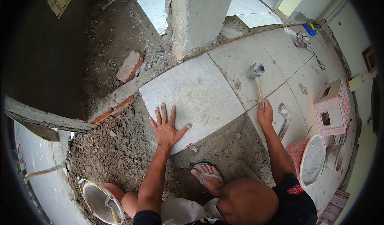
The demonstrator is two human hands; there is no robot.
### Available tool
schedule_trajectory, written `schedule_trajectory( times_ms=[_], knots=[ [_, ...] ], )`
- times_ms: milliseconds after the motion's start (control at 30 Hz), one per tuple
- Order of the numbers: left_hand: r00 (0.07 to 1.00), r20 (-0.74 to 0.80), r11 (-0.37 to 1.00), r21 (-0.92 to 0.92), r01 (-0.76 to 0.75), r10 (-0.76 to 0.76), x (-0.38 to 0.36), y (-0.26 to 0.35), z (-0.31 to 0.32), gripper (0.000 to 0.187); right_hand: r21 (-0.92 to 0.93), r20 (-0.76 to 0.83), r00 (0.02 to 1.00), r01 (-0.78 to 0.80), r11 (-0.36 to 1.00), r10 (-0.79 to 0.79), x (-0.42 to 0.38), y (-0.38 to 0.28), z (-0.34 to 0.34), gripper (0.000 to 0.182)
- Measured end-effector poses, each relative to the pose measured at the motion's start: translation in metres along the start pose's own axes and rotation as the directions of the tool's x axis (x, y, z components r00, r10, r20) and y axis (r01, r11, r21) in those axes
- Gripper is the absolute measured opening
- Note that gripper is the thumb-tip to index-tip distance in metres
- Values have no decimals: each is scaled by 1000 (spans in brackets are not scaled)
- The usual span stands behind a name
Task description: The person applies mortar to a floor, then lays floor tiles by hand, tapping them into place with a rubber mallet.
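Observation:
My left hand [166, 130] lies flat with fingers spread on a large speckled light-grey floor tile [196, 89]. The tile's near edge borders damp mortar and sandy soil [116, 153]; its right edge meets the tiled floor. In my right hand [264, 114] is the wooden handle of a rubber mallet [256, 70]. Its dark head is held out over the tiles to the right of the speckled one. Just beyond my right wrist, a flat tool with a pale blade [284, 115] lies on the floor, partly hidden by my forearm.
A concrete pillar [200, 17] rises beyond the tile. A broken brick [130, 66] lies in the dirt to the left. A bucket [102, 203] holding a trowel stands at the lower left. On the right are a pink bucket [294, 151] with grey contents and a pink box [332, 107].

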State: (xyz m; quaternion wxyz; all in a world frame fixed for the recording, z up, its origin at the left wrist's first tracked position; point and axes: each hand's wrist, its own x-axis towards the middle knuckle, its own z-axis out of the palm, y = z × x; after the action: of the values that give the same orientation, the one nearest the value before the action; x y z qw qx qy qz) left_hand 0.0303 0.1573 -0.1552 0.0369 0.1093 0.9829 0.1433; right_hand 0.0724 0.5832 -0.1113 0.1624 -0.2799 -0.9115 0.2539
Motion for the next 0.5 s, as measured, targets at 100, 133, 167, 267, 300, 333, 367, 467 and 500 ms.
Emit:
schedule_trajectory(
  times_ms=[100, 133, 167, 267, 300, 333, 367, 467, 500],
  knots=[
    [1000, 8, 1000, -19, -6, 6, 1, 0, 3, 111, 201, 79, 991, 89, 976, -106, -32, -63, -24, 38],
    [1000, 10, 1000, -19, -9, 10, 1, 0, 3, 111, 282, 138, 985, 64, 957, -107, -45, -84, -30, 36],
    [1000, 14, 999, -30, -10, 11, 1, 0, 3, 111, 281, 138, 985, 63, 958, -105, -55, -95, -28, 36],
    [1000, 17, 999, -49, -12, 13, 2, 0, 2, 111, 323, 138, 933, 274, 906, -331, -79, -108, -16, 34],
    [1000, 19, 999, -49, -16, 17, 3, -1, 1, 111, 274, 168, 916, 310, 910, -363, -86, -103, -3, 32],
    [1000, 18, 998, -54, -15, 16, 2, -1, 1, 111, 225, 202, 898, 347, 910, -392, -91, -98, 7, 30],
    [1000, 15, 998, -54, -17, 17, 2, -1, 1, 110, 223, 203, 896, 351, 910, -395, -94, -96, 13, 30],
    [1000, -2, 998, -51, -22, 22, 4, -2, 1, 110, -30, 456, 865, 249, 968, -209, -94, -99, 21, 27],
    [999, -11, 998, -48, -30, 30, 3, -2, 3, 110, 56, 417, 870, 266, 962, -264, -93, -114, 13, 27]
  ],
)
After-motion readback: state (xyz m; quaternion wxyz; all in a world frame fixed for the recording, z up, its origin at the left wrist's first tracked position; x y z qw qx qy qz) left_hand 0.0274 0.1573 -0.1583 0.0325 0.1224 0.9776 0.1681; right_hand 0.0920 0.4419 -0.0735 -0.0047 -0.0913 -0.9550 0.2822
